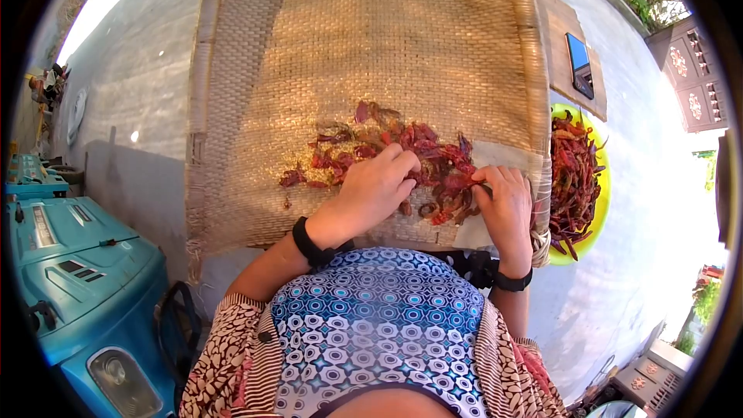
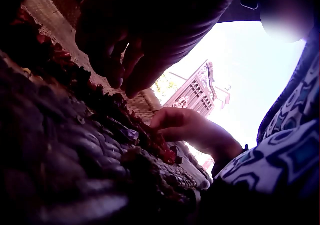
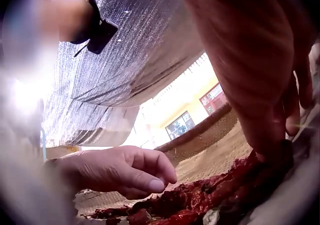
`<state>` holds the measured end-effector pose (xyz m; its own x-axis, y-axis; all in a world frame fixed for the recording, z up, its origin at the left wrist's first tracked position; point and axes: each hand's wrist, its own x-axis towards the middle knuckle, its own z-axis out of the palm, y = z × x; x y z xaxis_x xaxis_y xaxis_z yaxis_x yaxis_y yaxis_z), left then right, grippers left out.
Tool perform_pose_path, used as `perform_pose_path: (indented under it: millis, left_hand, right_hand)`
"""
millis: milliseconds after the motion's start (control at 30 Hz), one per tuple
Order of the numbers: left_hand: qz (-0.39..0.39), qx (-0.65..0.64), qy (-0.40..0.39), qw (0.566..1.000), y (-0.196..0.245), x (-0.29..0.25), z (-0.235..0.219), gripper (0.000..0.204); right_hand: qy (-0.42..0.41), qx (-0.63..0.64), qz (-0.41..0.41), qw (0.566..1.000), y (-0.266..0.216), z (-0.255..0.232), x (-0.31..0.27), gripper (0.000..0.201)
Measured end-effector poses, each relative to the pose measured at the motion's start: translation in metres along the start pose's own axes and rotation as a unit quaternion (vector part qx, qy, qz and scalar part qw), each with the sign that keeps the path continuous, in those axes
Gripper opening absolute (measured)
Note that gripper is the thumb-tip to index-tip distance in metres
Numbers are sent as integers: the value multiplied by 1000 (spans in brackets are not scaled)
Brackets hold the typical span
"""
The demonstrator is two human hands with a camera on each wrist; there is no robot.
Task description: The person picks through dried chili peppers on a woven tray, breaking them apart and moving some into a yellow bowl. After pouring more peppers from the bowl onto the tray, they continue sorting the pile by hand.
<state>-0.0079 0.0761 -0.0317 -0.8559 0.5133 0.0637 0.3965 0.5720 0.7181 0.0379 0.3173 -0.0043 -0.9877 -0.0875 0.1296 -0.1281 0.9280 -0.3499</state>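
Pinching a dried pepper in the right hand. Bending the left hand over pepper pieces on a woven tray; cannot tell if gripping any.

No legible text; red sign too blurred to read.

The woven tray supported red chili pieces along its near side; yellow seeds lay scattered around them.
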Motion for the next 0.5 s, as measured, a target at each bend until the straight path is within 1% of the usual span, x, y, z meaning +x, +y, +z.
perform_pose_path:
  millis: [67,167,267,367,433,500]
  left_hand:
    - [4,-10,-1,1000,0,0,0,18]
    - [12,-22,-5,1000,1,-1,-2,17]
    - [12,-44,-13,999,5,-1,-3,18]
    - [7,-76,-17,997,11,1,-9,19]
    - [0,-106,-13,994,15,3,-10,21]
    - [45,-144,23,988,16,5,-5,22]
  right_hand:
    - [-9,-7,-3,1000,-2,-1,1,21]
    - [13,13,-24,1000,-2,3,1,19]
    - [34,15,-23,999,1,6,2,15]
    - [16,132,63,989,-7,-4,4,15]
    - [-8,209,53,976,-13,-8,4,16]
    - [-37,276,57,959,-19,-9,4,17]
